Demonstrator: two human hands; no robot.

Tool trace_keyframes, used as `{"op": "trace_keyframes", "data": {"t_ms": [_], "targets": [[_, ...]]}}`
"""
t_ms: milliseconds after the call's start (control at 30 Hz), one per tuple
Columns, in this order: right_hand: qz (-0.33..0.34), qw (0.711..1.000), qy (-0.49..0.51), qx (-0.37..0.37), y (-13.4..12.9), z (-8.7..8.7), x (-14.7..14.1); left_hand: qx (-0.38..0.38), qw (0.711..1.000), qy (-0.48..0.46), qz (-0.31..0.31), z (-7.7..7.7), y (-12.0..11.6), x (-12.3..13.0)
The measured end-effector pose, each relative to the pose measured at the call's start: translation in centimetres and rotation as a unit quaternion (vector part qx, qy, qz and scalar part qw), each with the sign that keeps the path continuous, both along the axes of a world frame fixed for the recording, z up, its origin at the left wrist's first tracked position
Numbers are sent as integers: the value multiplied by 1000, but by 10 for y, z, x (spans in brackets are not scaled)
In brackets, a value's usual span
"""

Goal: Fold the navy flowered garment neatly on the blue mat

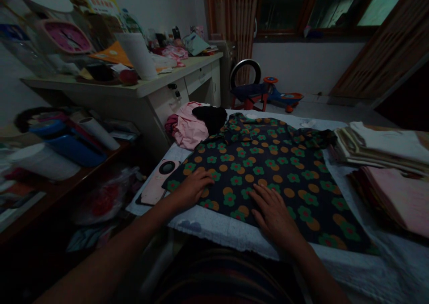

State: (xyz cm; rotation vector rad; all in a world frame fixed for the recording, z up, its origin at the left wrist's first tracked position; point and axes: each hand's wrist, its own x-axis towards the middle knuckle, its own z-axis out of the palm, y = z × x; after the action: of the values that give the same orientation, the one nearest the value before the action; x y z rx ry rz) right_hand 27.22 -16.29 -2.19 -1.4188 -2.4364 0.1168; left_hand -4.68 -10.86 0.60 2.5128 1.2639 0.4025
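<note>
Left hand (193,188), right hand (275,211), both on dark flowered garment (256,163); folded clothes (398,199) alongside

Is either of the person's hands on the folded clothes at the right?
No, the left hand and right hand both rest on the flowered garment, apart from the folded clothes.

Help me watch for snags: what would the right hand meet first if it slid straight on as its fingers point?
Past the flowered cloth beneath it, the right hand would probably meet the pink cloth or the black cloth against it; depth is hard to judge.
</note>
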Motion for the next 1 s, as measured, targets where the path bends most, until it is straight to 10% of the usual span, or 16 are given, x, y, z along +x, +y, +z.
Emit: {"op": "trace_keyframes", "data": {"t_ms": [767, 1000], "targets": [[96, 981, 93, -142, -3, 27, -2, -118, 990, 18, -74, 15, -37, 43], [8, 988, 97, -118, 5, 17, 22, -73, 996, 19, -52, 12, -37, 59]]}}
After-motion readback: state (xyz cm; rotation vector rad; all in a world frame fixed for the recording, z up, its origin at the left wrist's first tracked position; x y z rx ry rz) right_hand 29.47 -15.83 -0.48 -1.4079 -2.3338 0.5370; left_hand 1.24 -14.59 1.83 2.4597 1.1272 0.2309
